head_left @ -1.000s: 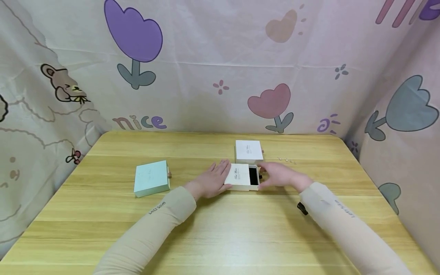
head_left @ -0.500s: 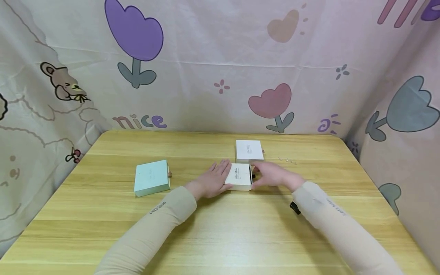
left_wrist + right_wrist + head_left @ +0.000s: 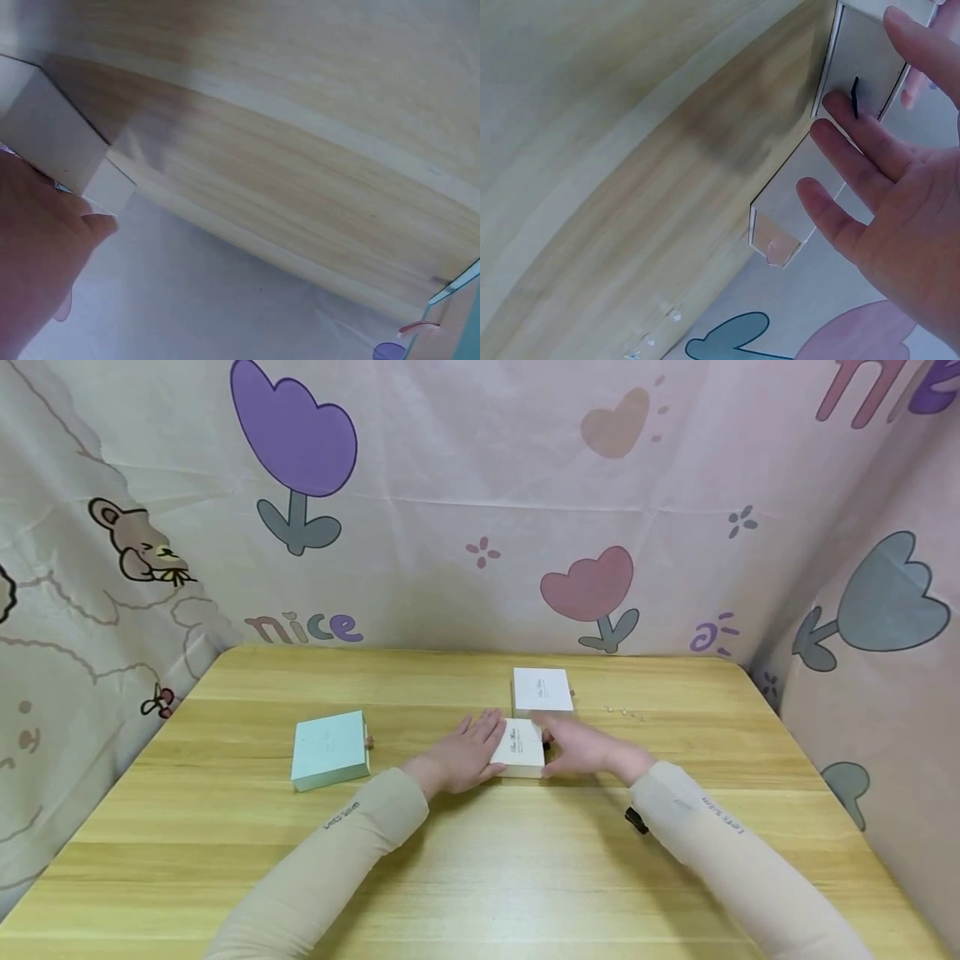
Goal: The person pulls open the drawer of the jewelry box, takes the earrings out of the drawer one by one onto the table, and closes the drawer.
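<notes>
A small white drawer box with dark lettering lies near the middle of the wooden table. My left hand rests over its left end, fingers extended, with the thumb toward the near side. At the right end is my right hand, its fingers spread at the drawer front. In the right wrist view, a black pull tab stands out from that front beside my fingertips. The drawer sits inside its sleeve. Just behind, a second white box with a pinkish tab stands close to my right fingers.
A mint-green box with a pinkish tab lies to the left on the table. Several tiny shiny pieces are scattered at the right rear. A printed curtain hangs behind the table. A small black object shows by the right sleeve.
My right hand has moved left and the drawer has slid into its sleeve, hiding the black interior that showed before. My left hand has stayed on the box.
</notes>
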`<state>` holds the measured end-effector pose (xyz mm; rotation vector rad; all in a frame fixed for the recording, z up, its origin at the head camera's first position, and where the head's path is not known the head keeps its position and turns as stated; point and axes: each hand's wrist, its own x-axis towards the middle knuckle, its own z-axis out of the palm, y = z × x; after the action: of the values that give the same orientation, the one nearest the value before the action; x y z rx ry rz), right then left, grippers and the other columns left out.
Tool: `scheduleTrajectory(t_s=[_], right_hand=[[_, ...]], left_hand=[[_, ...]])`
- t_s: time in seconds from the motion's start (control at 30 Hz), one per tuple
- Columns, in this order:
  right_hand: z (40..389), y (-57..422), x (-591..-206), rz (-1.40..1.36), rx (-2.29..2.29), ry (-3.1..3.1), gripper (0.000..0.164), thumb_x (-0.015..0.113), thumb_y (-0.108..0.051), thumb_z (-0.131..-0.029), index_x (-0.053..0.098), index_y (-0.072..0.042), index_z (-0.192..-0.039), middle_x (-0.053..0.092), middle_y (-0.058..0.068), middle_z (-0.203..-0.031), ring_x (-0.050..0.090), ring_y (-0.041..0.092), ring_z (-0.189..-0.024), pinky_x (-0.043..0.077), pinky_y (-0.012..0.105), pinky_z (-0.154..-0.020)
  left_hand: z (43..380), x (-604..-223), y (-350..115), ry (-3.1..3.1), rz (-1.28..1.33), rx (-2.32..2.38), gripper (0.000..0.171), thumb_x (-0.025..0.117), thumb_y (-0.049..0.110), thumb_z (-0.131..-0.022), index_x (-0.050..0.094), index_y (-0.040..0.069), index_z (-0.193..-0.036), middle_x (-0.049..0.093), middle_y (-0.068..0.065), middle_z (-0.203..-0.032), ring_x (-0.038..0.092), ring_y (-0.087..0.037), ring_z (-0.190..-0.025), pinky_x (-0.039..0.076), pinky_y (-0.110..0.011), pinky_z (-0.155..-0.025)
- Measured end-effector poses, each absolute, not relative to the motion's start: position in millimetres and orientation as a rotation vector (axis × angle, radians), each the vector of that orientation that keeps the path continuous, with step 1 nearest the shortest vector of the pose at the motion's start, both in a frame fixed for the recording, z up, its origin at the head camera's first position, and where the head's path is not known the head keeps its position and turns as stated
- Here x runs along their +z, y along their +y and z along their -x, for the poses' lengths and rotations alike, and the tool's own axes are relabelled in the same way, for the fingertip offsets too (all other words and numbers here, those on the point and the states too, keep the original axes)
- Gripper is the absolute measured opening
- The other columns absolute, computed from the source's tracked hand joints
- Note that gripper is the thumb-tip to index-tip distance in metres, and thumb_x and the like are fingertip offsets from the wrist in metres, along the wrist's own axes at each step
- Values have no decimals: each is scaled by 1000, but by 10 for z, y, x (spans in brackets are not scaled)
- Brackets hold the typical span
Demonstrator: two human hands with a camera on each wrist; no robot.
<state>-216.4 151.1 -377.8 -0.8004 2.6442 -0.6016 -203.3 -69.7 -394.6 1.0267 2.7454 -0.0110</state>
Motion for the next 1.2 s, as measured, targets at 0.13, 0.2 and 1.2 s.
scheduleTrajectory(t_s=[0.13, 0.2, 1.2], right_hand=[[2155, 1519, -3791, 792, -551, 2660, 88, 77, -17, -76, 26, 6, -143, 57, 19, -122, 57, 27, -108, 46, 41, -97], [2154, 1535, -3786, 787, -553, 2659, 87, 76, -19, -77, 27, 5, -144, 57, 20, -124, 57, 28, -110, 46, 42, -98], [2177, 2205, -3622, 638, -456, 2846, 55, 64, -27, -87, 47, 1, -131, 64, 19, -115, 58, 39, -108, 31, 61, -100]], left_hand=[[2011, -3915, -664, 2733, -1062, -48, 65, 32, 42, -101, 12, 6, -151, 7, -11, -159, 4, -24, -147, 8, -44, -119], [2000, -3896, -657, 2730, -1052, -63, 64, 33, 41, -101, 13, 5, -151, 8, -11, -159, 6, -24, -147, 8, -44, -119], [2494, -3687, -839, 2887, -651, -553, 50, 47, 10, -97, 33, 4, -144, 38, -14, -148, 30, -31, -140, 17, -52, -116]])
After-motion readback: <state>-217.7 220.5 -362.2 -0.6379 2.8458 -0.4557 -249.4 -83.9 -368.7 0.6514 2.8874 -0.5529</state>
